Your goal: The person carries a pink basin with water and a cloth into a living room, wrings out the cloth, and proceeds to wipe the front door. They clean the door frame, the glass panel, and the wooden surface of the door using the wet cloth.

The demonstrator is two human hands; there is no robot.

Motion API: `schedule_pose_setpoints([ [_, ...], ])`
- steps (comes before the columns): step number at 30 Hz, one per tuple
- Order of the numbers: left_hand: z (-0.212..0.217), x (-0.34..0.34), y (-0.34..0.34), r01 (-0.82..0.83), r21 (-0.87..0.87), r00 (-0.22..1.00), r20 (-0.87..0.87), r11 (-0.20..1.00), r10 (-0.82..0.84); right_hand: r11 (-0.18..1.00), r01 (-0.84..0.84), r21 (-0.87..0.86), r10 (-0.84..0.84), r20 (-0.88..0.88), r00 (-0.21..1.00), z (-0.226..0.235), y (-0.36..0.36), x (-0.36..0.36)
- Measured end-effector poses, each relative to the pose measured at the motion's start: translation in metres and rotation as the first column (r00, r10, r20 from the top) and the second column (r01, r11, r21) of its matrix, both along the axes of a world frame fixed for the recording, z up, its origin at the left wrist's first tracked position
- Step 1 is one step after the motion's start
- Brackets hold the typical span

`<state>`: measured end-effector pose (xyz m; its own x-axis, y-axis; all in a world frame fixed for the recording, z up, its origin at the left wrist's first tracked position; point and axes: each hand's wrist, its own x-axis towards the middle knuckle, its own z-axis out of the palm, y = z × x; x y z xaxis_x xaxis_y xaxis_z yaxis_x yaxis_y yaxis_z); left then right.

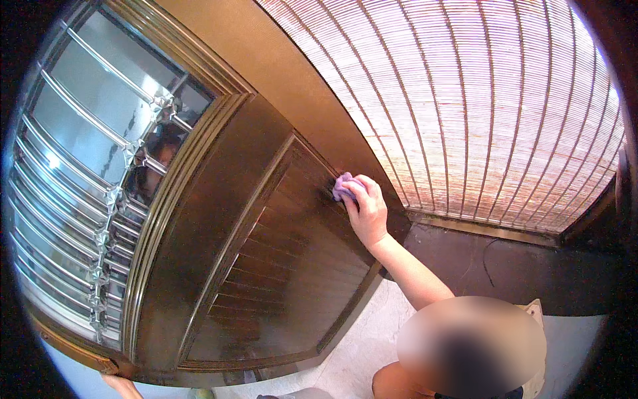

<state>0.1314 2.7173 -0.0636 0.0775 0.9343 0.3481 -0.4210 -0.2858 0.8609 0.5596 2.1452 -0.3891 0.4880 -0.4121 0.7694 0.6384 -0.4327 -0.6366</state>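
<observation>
A crumpled lilac cloth (343,187) is pinched in the fingers of my right hand (367,207). The cloth presses against the raised trim of a dark brown door (279,266), near the side of its recessed, grooved panel. My right forearm reaches up to it from the lower right. At the lower left, part of my left hand (119,384) shows by the door's edge, its fingers hidden. Just above it is a bronze-coloured fitting (106,364) on that edge.
Left on the door, a glass pane (100,66) carries shiny metal bars (73,110). A slatted blind (465,100) fills the upper right above a dark ledge (531,279). Pale flooring (355,339) lies below. A blurred patch covers part of the lower right.
</observation>
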Motion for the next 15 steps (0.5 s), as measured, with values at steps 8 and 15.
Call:
schedule_pose_setpoints([
  [8, -0.006, 0.019, -0.037, 0.007, -0.035, 1.0, -0.001, 0.999, -0.007, 0.993, 0.099, -0.063, -0.116, -0.434, 0.894, -0.18, 0.001, -0.023],
  [15, -0.004, 0.03, -0.05, 0.011, 0.016, 1.0, 0.015, 1.0, -0.011, 0.971, -0.237, -0.04, 0.025, -0.964, 0.264, -0.309, 0.012, -0.027],
])
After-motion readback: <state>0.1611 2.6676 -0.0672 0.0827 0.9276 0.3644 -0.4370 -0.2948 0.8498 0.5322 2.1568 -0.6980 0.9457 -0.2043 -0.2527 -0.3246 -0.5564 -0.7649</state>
